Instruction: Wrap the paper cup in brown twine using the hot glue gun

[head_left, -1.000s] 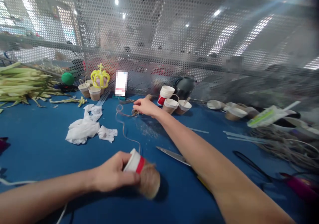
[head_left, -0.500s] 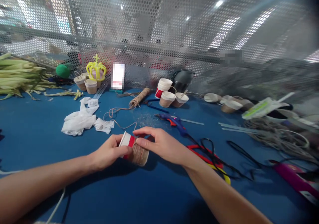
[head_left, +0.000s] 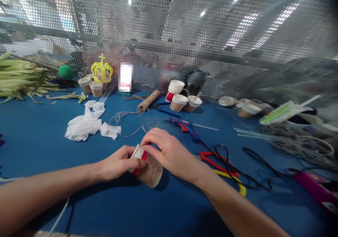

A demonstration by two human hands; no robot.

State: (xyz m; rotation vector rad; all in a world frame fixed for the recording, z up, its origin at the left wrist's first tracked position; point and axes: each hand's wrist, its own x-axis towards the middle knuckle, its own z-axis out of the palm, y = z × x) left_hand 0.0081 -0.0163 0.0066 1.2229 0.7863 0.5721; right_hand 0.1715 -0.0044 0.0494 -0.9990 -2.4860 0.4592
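My left hand [head_left: 118, 163] is closed around the rim end of a small paper cup [head_left: 151, 170], white and red at the rim and wound with brown twine over its lower part. The cup lies tilted, its base toward the lower right. With fingertips pinched at the cup's upper side, my right hand [head_left: 165, 152] holds the twine [head_left: 132, 135]; the exact grip is partly hidden behind the fingers. That strand runs back across the blue table to a twine roll [head_left: 149, 100].
A blue hot glue gun [head_left: 186, 126] lies beyond my right hand, near red-handled scissors [head_left: 219, 161] and black cables. Crumpled white tissue [head_left: 84, 124] is at left. Twine-wrapped cups [head_left: 179, 102], a yellow crown [head_left: 102, 70] and a bright phone [head_left: 125, 77] stand along the mesh wall.
The cup has tipped further, its base swinging lower and to the right. My right fingers have shifted from the wound part up toward the rim.
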